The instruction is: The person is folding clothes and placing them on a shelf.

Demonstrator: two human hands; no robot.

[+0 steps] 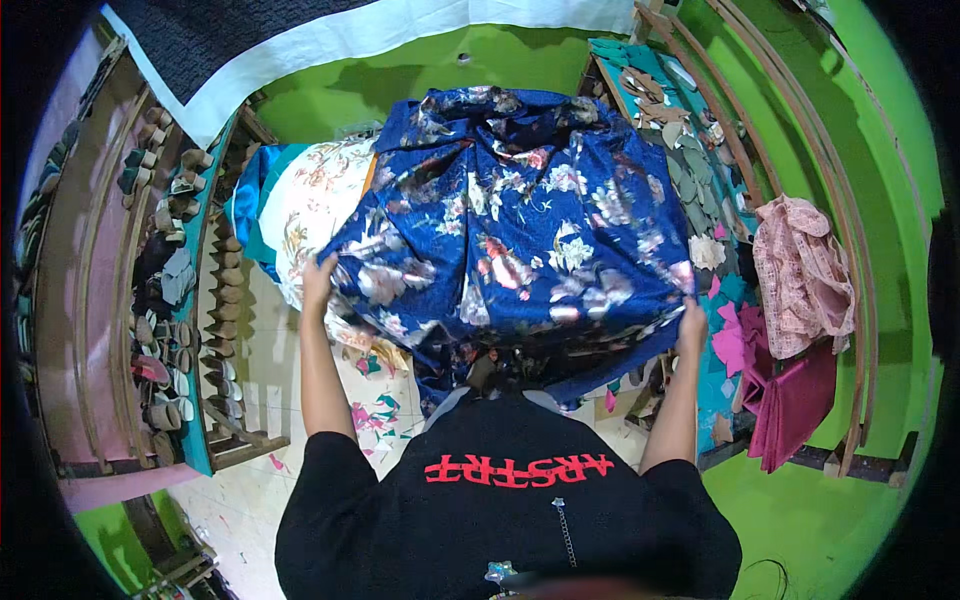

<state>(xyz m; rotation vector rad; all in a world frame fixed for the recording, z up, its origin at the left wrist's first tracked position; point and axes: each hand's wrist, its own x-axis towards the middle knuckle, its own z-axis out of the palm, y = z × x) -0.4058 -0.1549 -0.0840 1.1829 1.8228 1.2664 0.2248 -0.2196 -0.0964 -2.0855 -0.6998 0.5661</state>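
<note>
A large dark blue fabric (pixel 520 220) with pink and white flowers spreads out in front of me, its far part bunched in folds. My left hand (pixel 319 280) is closed on its left edge. At the opposite edge my right hand (pixel 692 325) grips the same fabric. Between my hands the near edge sags toward my body. Beside my left hand lies a white floral fabric (pixel 320 200), partly covered by the blue one. The surface under the blue fabric is hidden.
Racks on the left hold several shoe forms (pixel 165 410). On the right, a teal-topped shelf (pixel 715 400) carries grey cut pieces (pixel 690 170) and pink scraps (pixel 735 335). Light pink fabric (pixel 800 270) and magenta fabric (pixel 795 410) hang over the right rail. Coloured scraps (pixel 375 415) litter the floor.
</note>
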